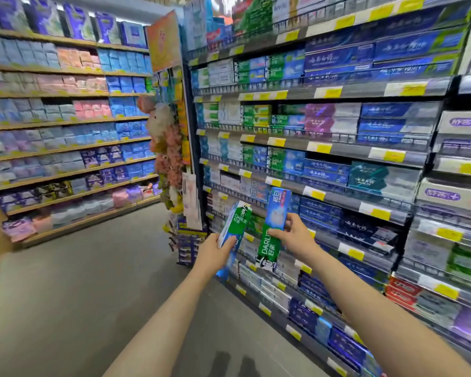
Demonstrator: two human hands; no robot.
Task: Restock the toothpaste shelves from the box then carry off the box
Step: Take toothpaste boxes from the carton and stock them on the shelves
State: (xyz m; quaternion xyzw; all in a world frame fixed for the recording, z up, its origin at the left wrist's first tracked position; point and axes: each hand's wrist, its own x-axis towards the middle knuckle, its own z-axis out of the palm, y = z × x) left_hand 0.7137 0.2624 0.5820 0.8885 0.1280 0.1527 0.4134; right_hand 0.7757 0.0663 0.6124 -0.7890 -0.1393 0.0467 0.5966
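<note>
Each of my hands holds one green, white and blue toothpaste carton upright in front of the toothpaste shelves [335, 148] on the right. My left hand [218, 250] grips the lower half of the left carton [235, 225], which leans a little to the right. My right hand [291, 234] grips the middle of the right carton [273, 227], its blue end up. The two cartons stand side by side, slightly apart, level with the lower shelves. The restocking box is out of view.
Shelves of packaged tissue and pads [65, 126] line the far left wall. A hanging display of plush toys and small goods [169, 148] stands at the end of the toothpaste rack. Grey floor [79, 295] stretches between the two shelf runs.
</note>
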